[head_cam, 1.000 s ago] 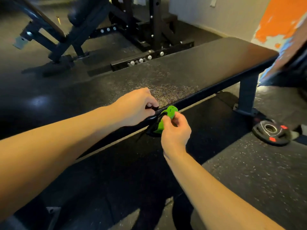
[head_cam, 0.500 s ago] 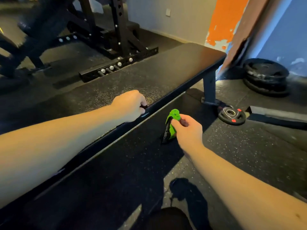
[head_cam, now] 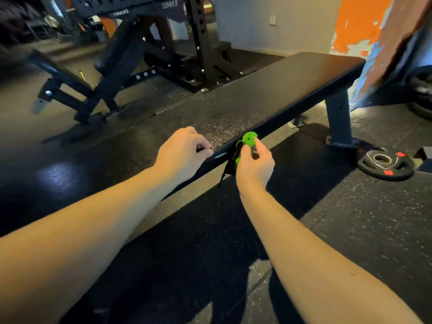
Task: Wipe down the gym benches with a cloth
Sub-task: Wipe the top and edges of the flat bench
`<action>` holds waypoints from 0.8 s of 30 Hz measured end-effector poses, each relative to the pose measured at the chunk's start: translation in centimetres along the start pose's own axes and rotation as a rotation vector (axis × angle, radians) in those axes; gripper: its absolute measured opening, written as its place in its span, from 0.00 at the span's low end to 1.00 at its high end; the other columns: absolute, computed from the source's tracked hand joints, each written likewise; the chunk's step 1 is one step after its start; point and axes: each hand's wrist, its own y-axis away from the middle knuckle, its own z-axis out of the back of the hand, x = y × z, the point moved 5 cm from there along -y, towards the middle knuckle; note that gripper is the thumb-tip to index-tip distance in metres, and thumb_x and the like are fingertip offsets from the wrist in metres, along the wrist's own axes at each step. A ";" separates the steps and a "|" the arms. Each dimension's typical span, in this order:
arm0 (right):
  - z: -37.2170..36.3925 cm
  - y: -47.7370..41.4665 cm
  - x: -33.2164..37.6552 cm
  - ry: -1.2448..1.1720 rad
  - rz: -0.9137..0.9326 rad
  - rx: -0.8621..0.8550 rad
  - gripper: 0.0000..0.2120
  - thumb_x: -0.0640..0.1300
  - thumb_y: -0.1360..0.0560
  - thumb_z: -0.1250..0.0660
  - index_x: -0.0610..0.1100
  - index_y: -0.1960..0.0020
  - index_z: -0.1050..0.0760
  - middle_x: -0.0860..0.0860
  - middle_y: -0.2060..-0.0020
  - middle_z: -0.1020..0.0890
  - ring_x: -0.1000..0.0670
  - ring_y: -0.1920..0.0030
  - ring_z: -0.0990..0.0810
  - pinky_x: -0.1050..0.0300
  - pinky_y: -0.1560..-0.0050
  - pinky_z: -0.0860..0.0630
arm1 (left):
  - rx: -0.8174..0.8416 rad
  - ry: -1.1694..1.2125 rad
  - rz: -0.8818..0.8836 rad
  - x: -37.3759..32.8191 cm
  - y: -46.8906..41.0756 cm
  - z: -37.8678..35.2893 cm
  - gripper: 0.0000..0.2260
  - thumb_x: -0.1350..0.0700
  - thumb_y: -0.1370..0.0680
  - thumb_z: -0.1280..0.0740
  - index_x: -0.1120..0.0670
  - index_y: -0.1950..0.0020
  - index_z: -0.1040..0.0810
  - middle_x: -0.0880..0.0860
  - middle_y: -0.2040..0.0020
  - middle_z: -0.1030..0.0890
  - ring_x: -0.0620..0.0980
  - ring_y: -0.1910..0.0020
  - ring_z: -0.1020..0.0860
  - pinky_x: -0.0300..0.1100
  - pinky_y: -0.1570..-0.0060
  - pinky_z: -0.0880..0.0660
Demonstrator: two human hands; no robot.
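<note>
A long black flat bench [head_cam: 292, 85] runs from the lower left to the upper right. My left hand [head_cam: 182, 153] rests on its top by the near edge, fingers curled, pinching a small dark piece that I cannot identify. My right hand [head_cam: 254, 164] is just beside it, in front of the bench's near edge. It grips a bunched green and black cloth [head_cam: 249, 137], whose green part touches the edge. A black end of the cloth hangs below the hand.
A black weight plate with red marks [head_cam: 385, 163] lies on the rubber floor by the bench leg [head_cam: 339, 122]. Stacked plates [head_cam: 420, 94] sit at the far right. Behind the bench stand a power rack [head_cam: 201, 43] and an incline bench [head_cam: 60, 73].
Half a second ago my right hand held the cloth away from the bench, lower and nearer to me. It has come back up to the bench's near edge, close to my left hand.
</note>
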 end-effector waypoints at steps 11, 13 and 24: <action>-0.7 -1.9 -1.0 -0.131 -0.027 -0.044 0.13 0.51 0.20 0.31 0.50 0.37 0.19 0.55 0.43 0.19 0.55 0.43 0.20 0.55 0.42 0.19 | 0.024 -0.109 0.063 -0.9 0.5 0.2 0.09 0.48 0.20 0.30 0.48 0.42 0.15 0.46 0.49 0.23 0.45 0.50 0.24 0.48 0.48 0.22; -0.7 -2.0 -0.8 -0.136 -0.045 -0.021 0.13 0.50 0.20 0.31 0.49 0.36 0.19 0.55 0.42 0.20 0.54 0.42 0.21 0.57 0.43 0.20 | 0.036 -0.137 0.077 -0.8 0.9 0.3 0.10 0.48 0.20 0.30 0.49 0.41 0.16 0.47 0.48 0.23 0.44 0.51 0.25 0.47 0.49 0.22; 0.2 -2.8 -0.4 -0.097 0.001 0.040 0.12 0.50 0.21 0.29 0.51 0.38 0.20 0.55 0.43 0.19 0.53 0.43 0.20 0.58 0.44 0.20 | 0.037 -0.132 0.070 -0.7 1.2 0.1 0.12 0.50 0.19 0.30 0.50 0.38 0.16 0.45 0.47 0.23 0.48 0.46 0.23 0.43 0.49 0.25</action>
